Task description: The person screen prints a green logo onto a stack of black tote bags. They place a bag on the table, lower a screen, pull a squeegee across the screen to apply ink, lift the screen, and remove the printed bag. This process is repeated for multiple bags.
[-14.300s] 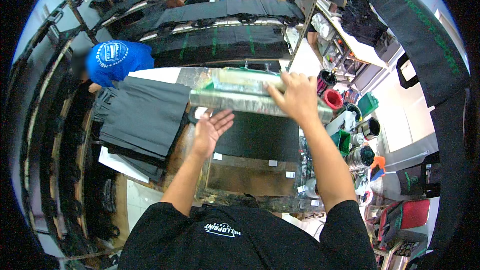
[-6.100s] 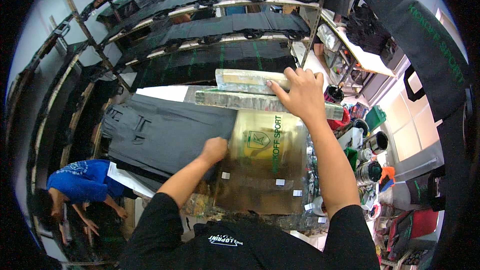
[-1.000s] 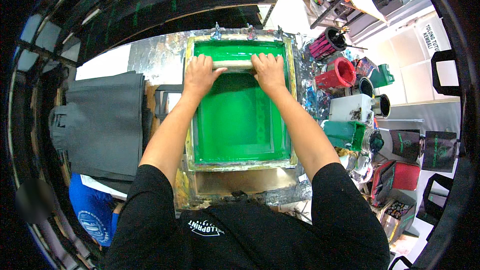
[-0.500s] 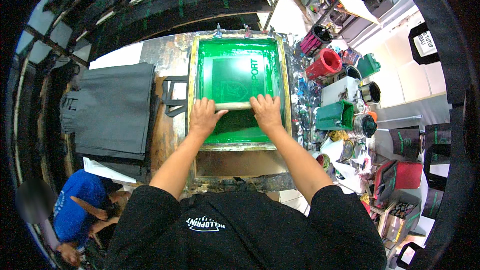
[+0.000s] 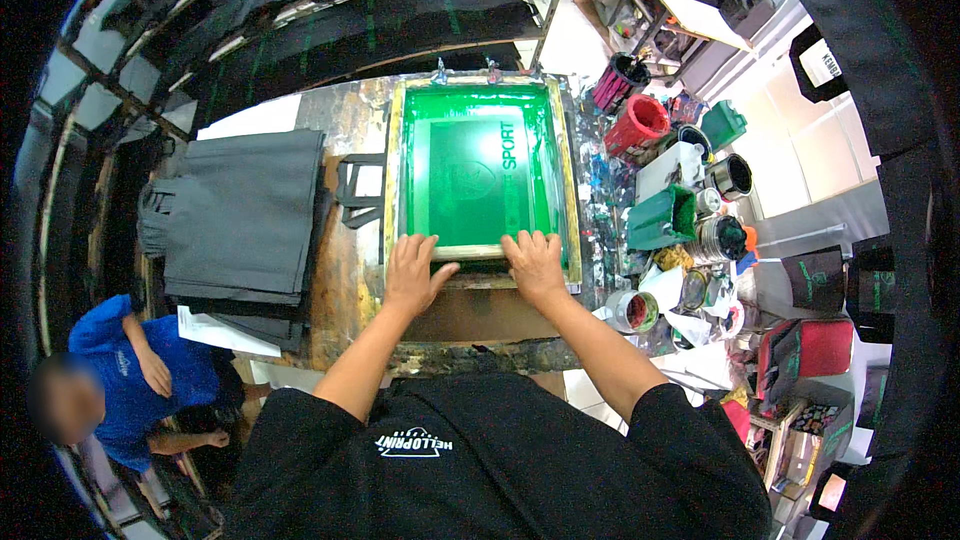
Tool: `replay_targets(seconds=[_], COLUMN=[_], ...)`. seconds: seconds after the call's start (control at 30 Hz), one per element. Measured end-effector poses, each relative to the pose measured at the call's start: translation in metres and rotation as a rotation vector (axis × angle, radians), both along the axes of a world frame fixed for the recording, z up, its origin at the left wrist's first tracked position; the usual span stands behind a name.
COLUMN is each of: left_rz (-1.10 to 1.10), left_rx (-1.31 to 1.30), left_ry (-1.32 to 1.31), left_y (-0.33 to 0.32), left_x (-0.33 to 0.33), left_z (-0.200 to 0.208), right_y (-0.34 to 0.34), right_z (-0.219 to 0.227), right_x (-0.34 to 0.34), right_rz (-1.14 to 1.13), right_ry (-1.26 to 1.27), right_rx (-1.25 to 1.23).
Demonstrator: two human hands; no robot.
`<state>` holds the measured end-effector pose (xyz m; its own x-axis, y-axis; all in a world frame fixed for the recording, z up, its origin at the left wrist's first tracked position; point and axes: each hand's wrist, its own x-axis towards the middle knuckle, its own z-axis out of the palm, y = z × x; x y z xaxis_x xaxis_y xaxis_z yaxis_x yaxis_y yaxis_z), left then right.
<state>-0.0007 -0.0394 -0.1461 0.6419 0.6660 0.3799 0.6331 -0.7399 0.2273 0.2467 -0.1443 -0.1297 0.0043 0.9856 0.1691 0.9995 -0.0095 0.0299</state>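
Note:
My left hand and my right hand grip the two ends of a squeegee with a pale wooden handle. The squeegee lies across the near end of a screen printing frame, its blade hidden below the handle. Bright green ink covers the mesh, where dark lettering and a faint emblem show. Black fabric straps stick out from under the frame's left side. Hinge clamps hold the frame's far edge.
Left of the frame lies a stack of black fabric bags. Ink containers, including a red bucket and a green tub, crowd the right side. A person in a blue shirt sits at the lower left. Racks stand behind.
Both hands have drawn the squeegee toward me, from mid-screen to the frame's near end. The person in blue has shifted, one arm now bent across the body.

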Motion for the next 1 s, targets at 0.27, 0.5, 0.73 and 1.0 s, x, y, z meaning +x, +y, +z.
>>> replay_targets(seconds=[0.27,0.5,0.73,1.0], left_rz=[0.364,0.278,0.288,0.259], left_rx=[-0.381,-0.266,-0.517,-0.482], left_ry=[0.123,-0.05,-0.429,-0.896], left_y=[-0.019,-0.007,-0.017,0.014], left_x=[-0.09,-0.091,-0.099,-0.043], left_z=[-0.051,-0.057,-0.054,0.091], right_y=[-0.039,-0.038,-0.018,0.035], right_z=[-0.017,-0.015,0.048,0.17], right_x=[-0.011,-0.008,0.002,0.016], right_rz=[0.006,0.008,0.051,0.033], right_ry=[0.14,0.211,0.215,0.147], right_rx=[0.015,0.018,0.038,0.284])
